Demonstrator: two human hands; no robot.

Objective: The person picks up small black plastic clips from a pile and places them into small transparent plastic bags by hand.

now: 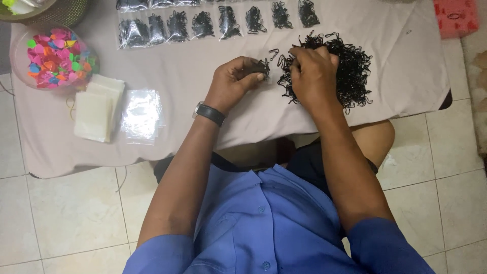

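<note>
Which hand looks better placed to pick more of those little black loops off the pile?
Probably the right hand: it rests on the edge of the black loop pile, fingers already among the loops. The left hand sits beside the pile, pinching a small bunch.

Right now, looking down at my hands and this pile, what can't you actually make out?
- Head view: how many black bands the left hand holds, hidden by its curled fingers.
- What the right hand pinches, behind its knuckles.
- The pile: single pieces too small and tangled.
- Top row of packets, cut off by the edge.
</note>
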